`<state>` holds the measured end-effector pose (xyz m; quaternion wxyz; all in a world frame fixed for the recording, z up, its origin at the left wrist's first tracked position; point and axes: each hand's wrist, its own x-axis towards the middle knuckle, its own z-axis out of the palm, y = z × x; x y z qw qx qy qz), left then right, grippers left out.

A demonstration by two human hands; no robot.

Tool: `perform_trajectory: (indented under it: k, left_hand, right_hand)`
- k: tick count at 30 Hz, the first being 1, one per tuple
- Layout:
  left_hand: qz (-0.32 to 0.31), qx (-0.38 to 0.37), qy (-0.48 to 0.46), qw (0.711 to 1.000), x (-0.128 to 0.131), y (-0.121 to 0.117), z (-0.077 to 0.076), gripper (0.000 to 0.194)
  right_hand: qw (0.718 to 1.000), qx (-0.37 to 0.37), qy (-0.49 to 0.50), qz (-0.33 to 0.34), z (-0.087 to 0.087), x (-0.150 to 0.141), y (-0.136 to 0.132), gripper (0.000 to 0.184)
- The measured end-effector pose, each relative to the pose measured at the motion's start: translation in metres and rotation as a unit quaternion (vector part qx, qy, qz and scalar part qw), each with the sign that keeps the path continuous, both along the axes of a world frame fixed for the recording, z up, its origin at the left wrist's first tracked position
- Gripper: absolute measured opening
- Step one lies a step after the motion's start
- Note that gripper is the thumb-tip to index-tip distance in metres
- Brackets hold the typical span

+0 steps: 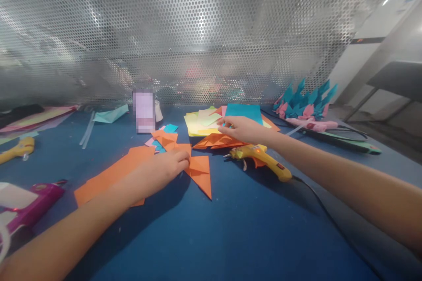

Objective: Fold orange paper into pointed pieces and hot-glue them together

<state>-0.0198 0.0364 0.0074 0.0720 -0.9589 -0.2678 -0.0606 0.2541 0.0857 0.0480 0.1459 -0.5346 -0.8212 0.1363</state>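
My left hand is closed, its fingertips bent down onto a folded orange paper piece with a pointed triangular end. Under that wrist lie flat orange paper sheets. Out in front, my right hand has loosely curved fingers, apart, with nothing visible in them. It is just above or touching a pile of folded orange paper; I cannot tell which. Behind it is a stack of yellow, cream and blue paper sheets. Close below the right hand lies a yellow glue gun.
A purple glue gun and another yellow tool are at the left. A blurred-out upright phone-like object stands at the back. Teal and pink folded paper work sits at right, by a pink glue gun. A black cable crosses the blue table.
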Motion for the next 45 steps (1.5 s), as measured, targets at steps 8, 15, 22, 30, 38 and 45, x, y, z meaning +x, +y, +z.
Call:
perform_trajectory:
  k: [8,15,22,30,38,45]
  left_hand:
    - [0.087,0.006,-0.024,0.996,0.014,-0.012,0.006,0.020]
    - [0.030,0.051,-0.002,0.998,0.015,-0.008,0.002,0.022]
    - [0.002,-0.096,-0.133,0.986,0.018,-0.002,-0.013,0.022]
    - [0.016,-0.187,-0.135,0.973,0.028,-0.007,-0.015,0.029]
    - [0.041,-0.234,-0.198,0.951,0.027,-0.005,-0.020,0.013]
    - [0.035,-0.209,-0.207,0.955,0.027,-0.005,-0.022,0.013]
  right_hand:
    - [0.996,-0.056,0.043,0.045,-0.001,-0.007,0.005,0.041]
    - [0.976,-0.082,0.200,0.034,0.013,-0.001,-0.044,0.041]
    - [0.953,-0.207,0.219,0.029,-0.014,0.005,-0.127,0.047]
    - [0.948,-0.212,0.235,-0.006,-0.037,0.008,-0.121,0.043]
    - [0.960,-0.141,0.241,-0.006,-0.046,0.007,-0.112,0.037]
    - [0.972,-0.106,0.212,0.000,-0.047,0.001,-0.111,0.035]
